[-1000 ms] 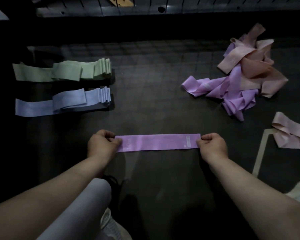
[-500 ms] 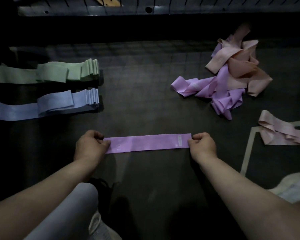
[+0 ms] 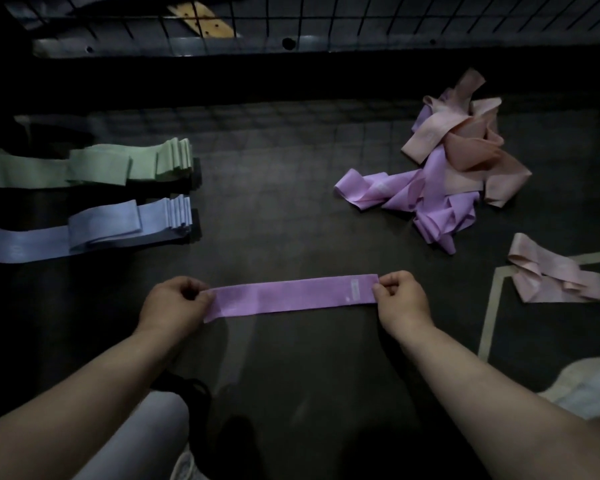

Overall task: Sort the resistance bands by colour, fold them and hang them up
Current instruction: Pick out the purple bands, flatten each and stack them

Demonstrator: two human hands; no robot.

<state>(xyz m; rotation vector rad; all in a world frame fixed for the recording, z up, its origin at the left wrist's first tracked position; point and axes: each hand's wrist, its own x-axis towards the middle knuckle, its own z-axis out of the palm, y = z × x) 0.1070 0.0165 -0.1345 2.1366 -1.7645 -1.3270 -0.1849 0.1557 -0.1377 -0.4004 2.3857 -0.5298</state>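
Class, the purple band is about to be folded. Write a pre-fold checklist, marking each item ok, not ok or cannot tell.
1. Left hand pinches purple band end: ok.
2. Right hand pinches other end: ok.
3. Band flat, untwisted: ok.
4. Purple stack beside green stack and blue stack: not ok, none.
5. Pile sorted: not ok, purple and pink tangled.
6. Hanging hook: cannot tell.

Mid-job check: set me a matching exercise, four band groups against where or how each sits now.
1 folded green resistance bands
2 folded blue resistance bands
3 flat purple resistance band
4 mixed pink and purple bands

A tangled heap, far right
B pinched between left hand and right hand
C left side, farther row
D left side, nearer row

Pairs: 1-C, 2-D, 3-B, 4-A
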